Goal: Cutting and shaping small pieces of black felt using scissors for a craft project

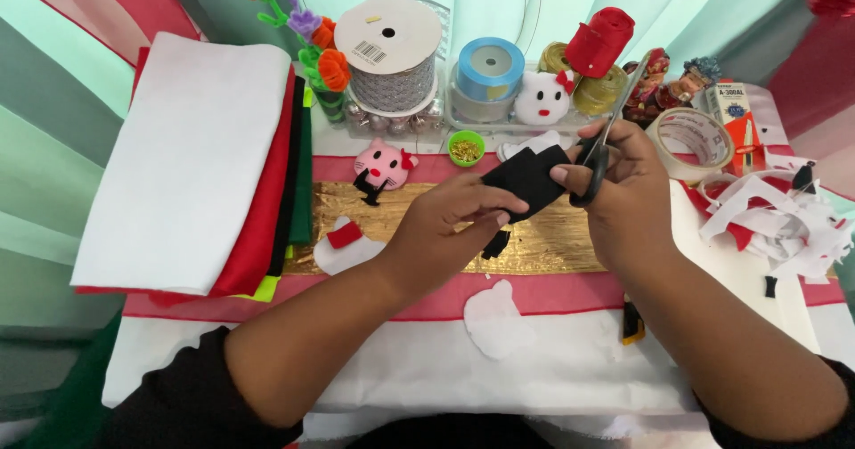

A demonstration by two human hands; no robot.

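Across the left half of your table, the stack of felt sheets [187,159] runs from the back almost to the near hem, its white top sheet hiding all but the red, black, green and yellow edges below. Centre stage, the gold cloth strip [552,240] has open room only under your wrists. Along the back edge, the silver ribbon spool [389,53], blue ribbon roll [490,68] and red felt roll [599,41] crowd the rim, so there's no space to push forward. Off to the right, the tape roll [690,142] and the pile of white and red offcuts [779,217] fill that side out to the corner.

Your left hand [450,226] pinches the black felt piece [527,180], held up over the gold strip. Your right hand [628,195] grips the scissors [598,159], fingers through the black handles; the blades angle up and away, and I can't tell whether they're parted. A white felt cutout [496,322] lies free at the near edge. Smaller still, the green cup of gold pins [466,148]. Something yellow and black [632,322] peeks from under your right forearm, too covered to name.
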